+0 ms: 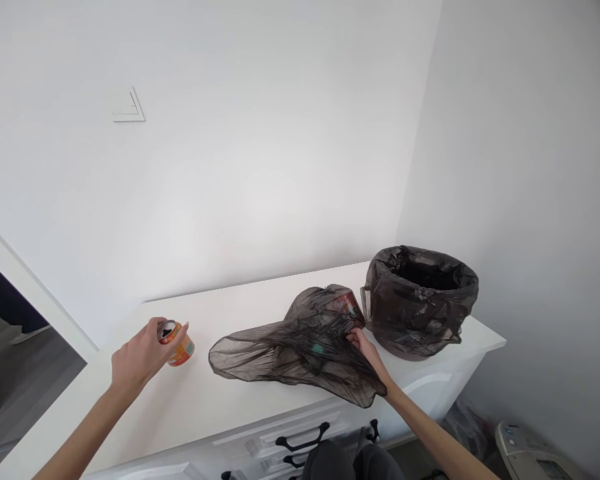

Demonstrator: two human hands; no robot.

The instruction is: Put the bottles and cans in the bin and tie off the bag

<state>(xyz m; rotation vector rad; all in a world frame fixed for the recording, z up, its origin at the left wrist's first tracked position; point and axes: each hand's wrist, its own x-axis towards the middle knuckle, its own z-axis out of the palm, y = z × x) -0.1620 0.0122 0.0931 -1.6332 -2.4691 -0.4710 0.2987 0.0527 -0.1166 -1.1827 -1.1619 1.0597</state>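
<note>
My left hand (147, 350) is closed around the upper part of an orange drink can (182, 352), whose opened top faces up, at the left of the white dresser top. On the right, my right hand (363, 340) pinches the edge of a thin black plastic bag (305, 343). The bag lies spread and crumpled across the surface, its loose end pointing left. Through the film a red can (349, 305) shows at the bag's far right part, and a small green patch shows nearer the middle. My right fingertips are partly hidden by the folds.
A bin lined with a black bag (423, 313) stands at the right end of the white dresser (240, 293). Walls rise behind and to the right. Black drawer handles (303, 438) stick out in front. A pale appliance (530, 453) is on the floor at lower right.
</note>
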